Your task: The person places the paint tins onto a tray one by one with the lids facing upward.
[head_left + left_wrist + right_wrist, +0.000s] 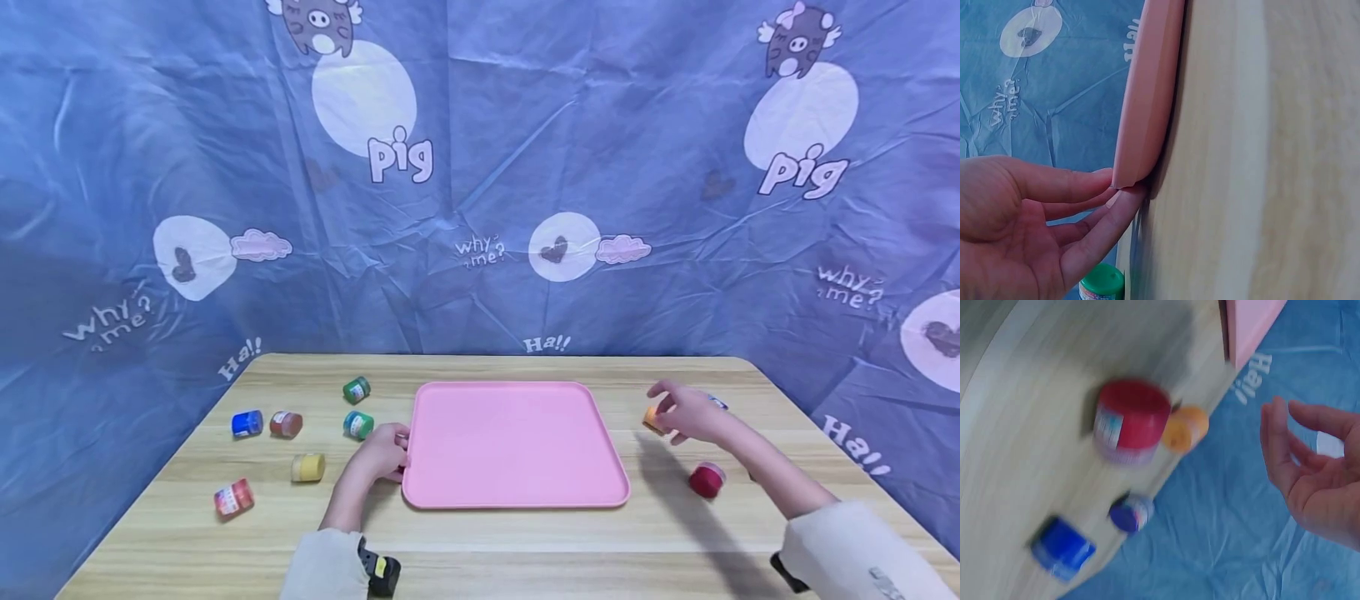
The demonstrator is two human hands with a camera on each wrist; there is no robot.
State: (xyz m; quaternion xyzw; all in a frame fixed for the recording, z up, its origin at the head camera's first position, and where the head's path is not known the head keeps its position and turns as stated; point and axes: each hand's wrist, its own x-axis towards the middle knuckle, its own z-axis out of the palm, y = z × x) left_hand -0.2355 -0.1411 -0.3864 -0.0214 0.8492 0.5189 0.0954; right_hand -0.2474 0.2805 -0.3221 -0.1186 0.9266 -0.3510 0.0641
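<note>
A pink tray lies on the wooden table. My left hand pinches its left edge; in the left wrist view the thumb is at the upper rim and the fingers are underneath. My right hand hovers right of the tray with loosely bent fingers and nothing in them. In the head view it overlaps an orange paint jar; the right wrist view shows the hand apart from the jars. A dark red jar stands nearer, below the right forearm. A blue jar and a purple-lidded jar are also on this side.
Left of the tray lie several paint jars: two green ones, a blue one, a brown one, a yellow one and a red one. A blue printed cloth hangs behind the table.
</note>
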